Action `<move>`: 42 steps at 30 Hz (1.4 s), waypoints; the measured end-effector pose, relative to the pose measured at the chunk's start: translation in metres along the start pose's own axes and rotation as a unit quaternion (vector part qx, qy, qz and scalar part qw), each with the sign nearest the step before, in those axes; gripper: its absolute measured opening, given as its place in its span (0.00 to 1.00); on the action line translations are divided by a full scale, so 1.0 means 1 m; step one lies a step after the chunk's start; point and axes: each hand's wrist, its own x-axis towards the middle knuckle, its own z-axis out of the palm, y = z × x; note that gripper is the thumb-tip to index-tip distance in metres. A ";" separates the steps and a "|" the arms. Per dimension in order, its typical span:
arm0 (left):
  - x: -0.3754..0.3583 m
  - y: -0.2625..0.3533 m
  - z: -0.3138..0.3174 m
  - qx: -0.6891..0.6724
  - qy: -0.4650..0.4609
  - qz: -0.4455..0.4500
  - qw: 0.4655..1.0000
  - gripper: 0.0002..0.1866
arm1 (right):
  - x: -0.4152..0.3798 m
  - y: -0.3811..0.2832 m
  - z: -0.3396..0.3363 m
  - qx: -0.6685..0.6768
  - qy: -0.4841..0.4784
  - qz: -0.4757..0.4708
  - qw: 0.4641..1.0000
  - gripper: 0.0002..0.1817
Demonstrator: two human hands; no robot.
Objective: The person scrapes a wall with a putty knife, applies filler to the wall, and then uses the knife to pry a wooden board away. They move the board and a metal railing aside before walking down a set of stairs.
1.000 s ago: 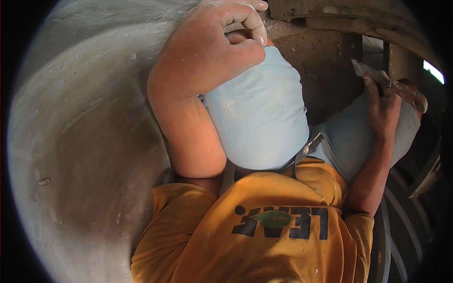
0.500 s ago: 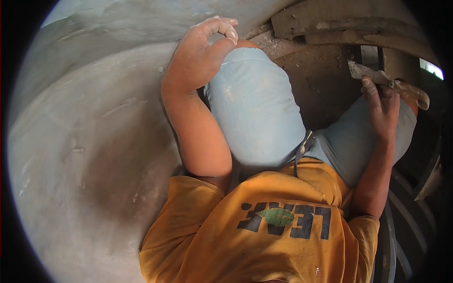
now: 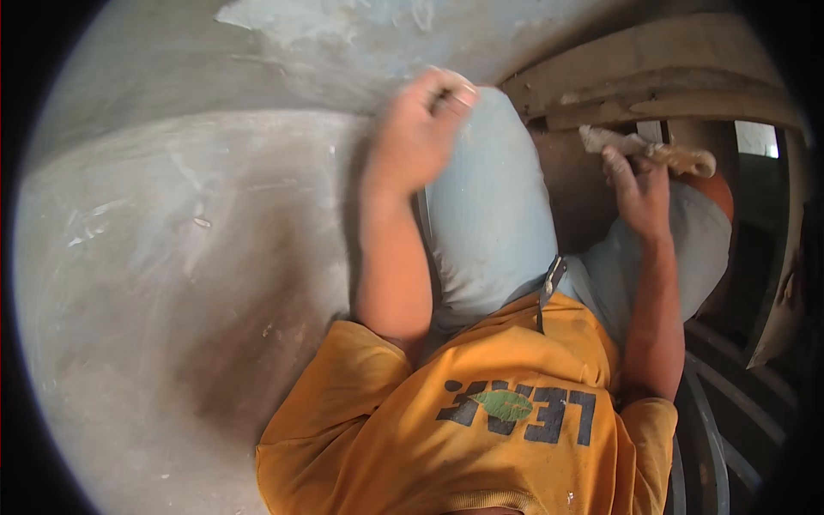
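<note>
Drawn back from atop the left knee, the left hand curls loosely beside it, contents unclear, apart from the scraper right of the knee, clasped in the right hand.

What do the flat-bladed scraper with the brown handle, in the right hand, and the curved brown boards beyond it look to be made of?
Flat-bladed scraper in the right hand: thin, stiff-looking grey blade, likely metal, crusted whitish; rounded brown handle, smeared, perhaps wood, though plastic is possible. Curved brown boards: probably unpainted wood, going by their dull tone and plank-like edges.
</note>
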 end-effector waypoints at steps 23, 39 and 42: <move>0.014 -0.014 0.104 -0.041 -0.055 0.109 0.992 0.10 | 0.024 0.009 -0.003 0.249 0.014 -0.094 0.964 0.16; -0.010 0.001 0.105 0.003 -0.044 0.082 0.996 0.11 | 0.023 0.017 -0.023 0.305 -0.033 -0.057 0.950 0.11; -0.012 0.007 0.105 -0.004 -0.041 0.078 0.996 0.10 | 0.020 0.015 -0.027 0.305 -0.043 -0.054 0.950 0.13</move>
